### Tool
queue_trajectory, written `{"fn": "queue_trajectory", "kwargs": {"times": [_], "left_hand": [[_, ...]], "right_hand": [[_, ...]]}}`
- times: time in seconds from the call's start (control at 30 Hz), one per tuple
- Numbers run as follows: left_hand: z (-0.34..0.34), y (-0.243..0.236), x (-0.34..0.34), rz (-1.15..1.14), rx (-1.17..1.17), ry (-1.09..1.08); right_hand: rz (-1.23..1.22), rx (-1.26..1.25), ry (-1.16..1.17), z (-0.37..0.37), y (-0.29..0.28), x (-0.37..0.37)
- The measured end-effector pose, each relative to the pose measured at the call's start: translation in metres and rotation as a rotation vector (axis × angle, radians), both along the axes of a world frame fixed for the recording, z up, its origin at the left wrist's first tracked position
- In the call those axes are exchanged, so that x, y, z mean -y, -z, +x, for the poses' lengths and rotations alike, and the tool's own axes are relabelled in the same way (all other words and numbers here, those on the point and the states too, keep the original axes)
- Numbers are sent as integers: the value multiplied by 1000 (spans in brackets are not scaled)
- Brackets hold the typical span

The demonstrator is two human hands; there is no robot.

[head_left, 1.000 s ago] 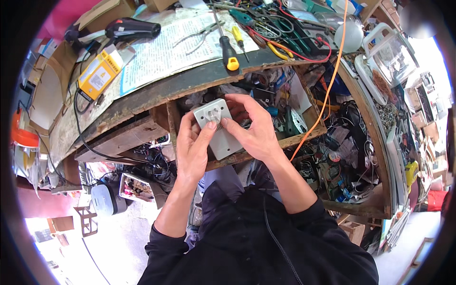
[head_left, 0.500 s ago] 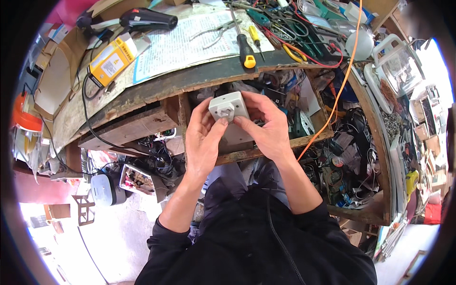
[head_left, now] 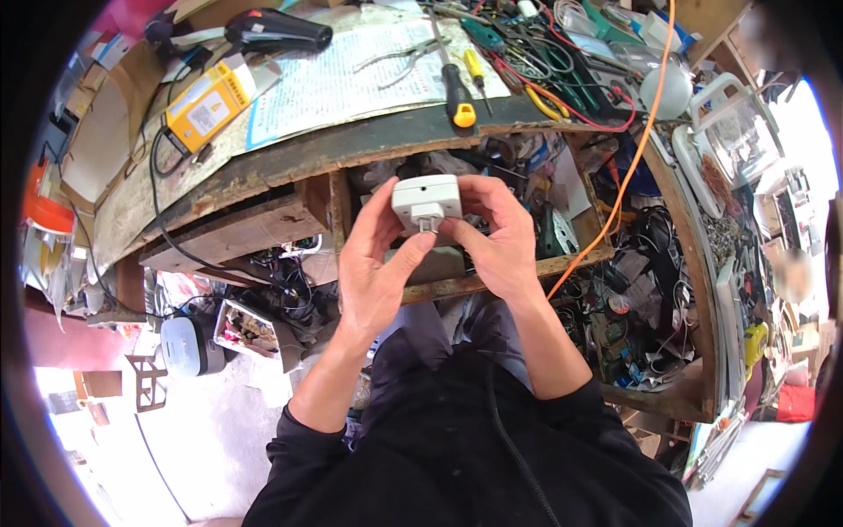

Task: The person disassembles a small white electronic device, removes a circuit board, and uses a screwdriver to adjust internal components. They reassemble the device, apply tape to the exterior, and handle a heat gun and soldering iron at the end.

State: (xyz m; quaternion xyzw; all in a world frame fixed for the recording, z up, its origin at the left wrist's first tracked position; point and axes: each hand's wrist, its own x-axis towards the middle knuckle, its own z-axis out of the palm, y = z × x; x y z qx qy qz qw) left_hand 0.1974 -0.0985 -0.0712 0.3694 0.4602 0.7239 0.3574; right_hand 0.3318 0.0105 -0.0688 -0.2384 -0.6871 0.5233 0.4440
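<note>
Between my two hands is a small white plug-in adapter (head_left: pixel 426 191), its metal prongs pointing back toward me. My left hand (head_left: pixel 376 259) grips its left side, with the thumb beside the prongs. On the other side, my right hand (head_left: pixel 496 237) closes round the adapter, thumb also near the prongs. A small dark hole shows in the adapter's top side. It is held above an open drawer (head_left: pixel 439 285) full of clutter, just in front of the bench edge. Behind it on the bench lie a black-and-yellow screwdriver (head_left: pixel 460 101) and a small yellow screwdriver (head_left: pixel 476 70).
Pliers (head_left: pixel 408 66) rest on a printed sheet (head_left: pixel 325 88). A yellow box (head_left: pixel 206 110) and a black hair dryer (head_left: pixel 277 33) are at the left. An orange cord (head_left: pixel 634 167) hangs across the right side, over a bin of cables and parts (head_left: pixel 650 307).
Both hands have tilted the adapter, so its top side and prongs now show more plainly. The grip stays on both sides, and the view has shifted slightly.
</note>
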Motion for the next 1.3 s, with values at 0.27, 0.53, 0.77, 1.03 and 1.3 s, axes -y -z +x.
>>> {"fn": "queue_trajectory", "kwargs": {"times": [0.27,0.53,0.77,1.03,1.3], "left_hand": [[0,4,2,35,-122,-32],[0,-1,2,19,-171,-22],[-2,-1,3,0,-201,-31],[0,-5,-1,11,36,8],[1,2,-5,-115,-16,73]], "right_hand": [[-43,-15,-25,2,2,0],[-35,-2,-26,4,1,-1],[-23,5,-24,3,4,-2],[-130,-40,-28,2,-5,2],[-133,-58,-41,4,0,0]]}}
